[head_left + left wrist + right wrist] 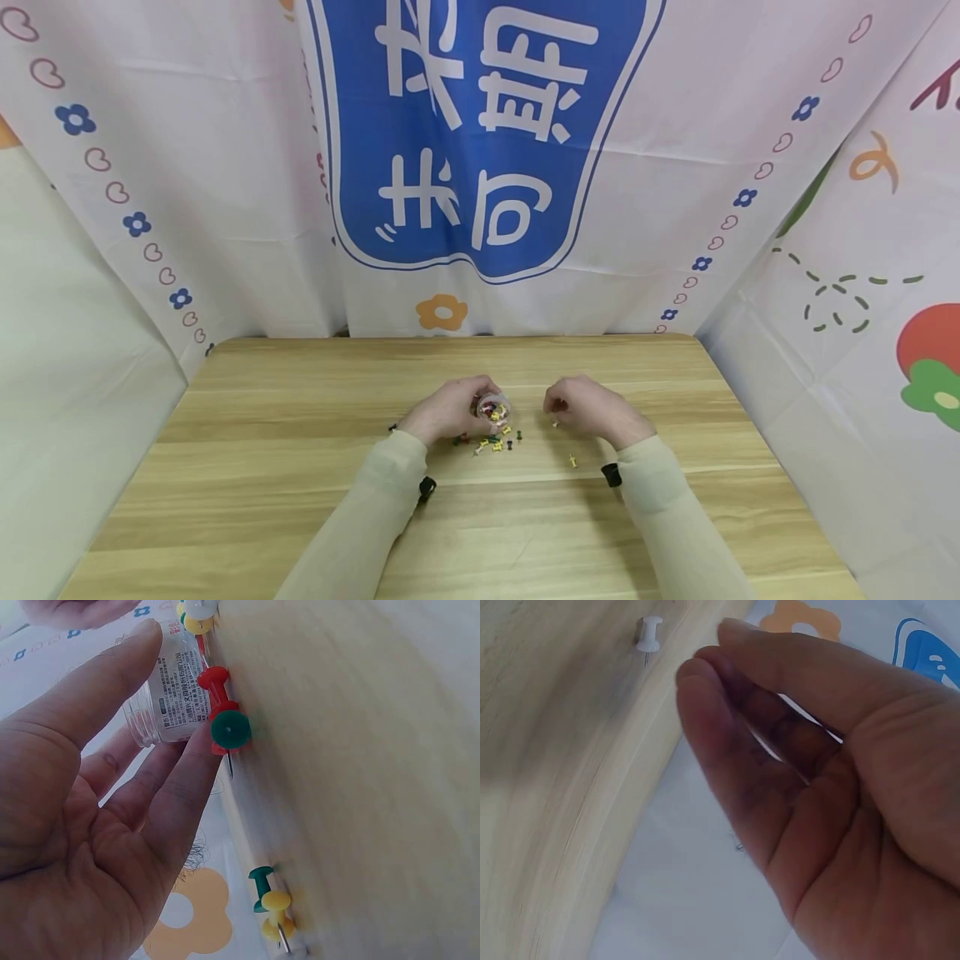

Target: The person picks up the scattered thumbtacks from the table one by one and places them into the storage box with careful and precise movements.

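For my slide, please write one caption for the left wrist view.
A left hand holds a clear labelled jar beside coloured push pins.

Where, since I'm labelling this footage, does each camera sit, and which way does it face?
Head: worn on the head, facing forward and down at the wooden table; shows left hand, right hand and sleeved forearms.
Left wrist: worn there, facing the clear jar and pushpins; shows the left hand, and blurred part of the right.
Right wrist: worn there, facing the white pushpin; shows the right hand.
Shared: head and left wrist both show the left hand gripping the jar.
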Demonstrator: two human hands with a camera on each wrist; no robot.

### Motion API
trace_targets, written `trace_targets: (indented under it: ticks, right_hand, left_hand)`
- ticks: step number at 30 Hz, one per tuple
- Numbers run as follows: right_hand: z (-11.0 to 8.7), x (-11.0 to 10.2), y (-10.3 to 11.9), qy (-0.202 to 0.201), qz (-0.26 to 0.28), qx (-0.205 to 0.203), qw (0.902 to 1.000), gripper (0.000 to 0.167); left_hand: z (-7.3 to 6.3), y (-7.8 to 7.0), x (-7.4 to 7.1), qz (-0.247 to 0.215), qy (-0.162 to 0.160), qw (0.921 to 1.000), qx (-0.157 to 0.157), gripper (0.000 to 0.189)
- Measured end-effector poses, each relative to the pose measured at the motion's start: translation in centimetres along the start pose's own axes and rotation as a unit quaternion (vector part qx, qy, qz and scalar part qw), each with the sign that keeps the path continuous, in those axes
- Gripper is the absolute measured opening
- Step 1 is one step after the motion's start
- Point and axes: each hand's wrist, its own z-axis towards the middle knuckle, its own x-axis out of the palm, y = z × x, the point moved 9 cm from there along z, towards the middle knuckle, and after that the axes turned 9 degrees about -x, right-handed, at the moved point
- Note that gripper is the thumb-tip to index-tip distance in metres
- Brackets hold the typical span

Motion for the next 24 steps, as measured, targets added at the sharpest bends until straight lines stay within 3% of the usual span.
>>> trace_targets:
  ticks: [18, 24]
  right_hand:
    - [-0.76, 0.73, -0.35, 0.005, -0.017, 0.068, 0.9975, 0.018]
    - [-0.69, 1.00, -0.17, 0.004, -0.024, 0.068, 0.9974, 0.023]
  left_hand:
    - [-0.14, -0.16, -0.06, 0.000, -0.003, 1.0000, 0.005, 0.050]
    - [-0.13, -0.15, -0.05, -0.001, -0.004, 1.0000, 0.005, 0.050]
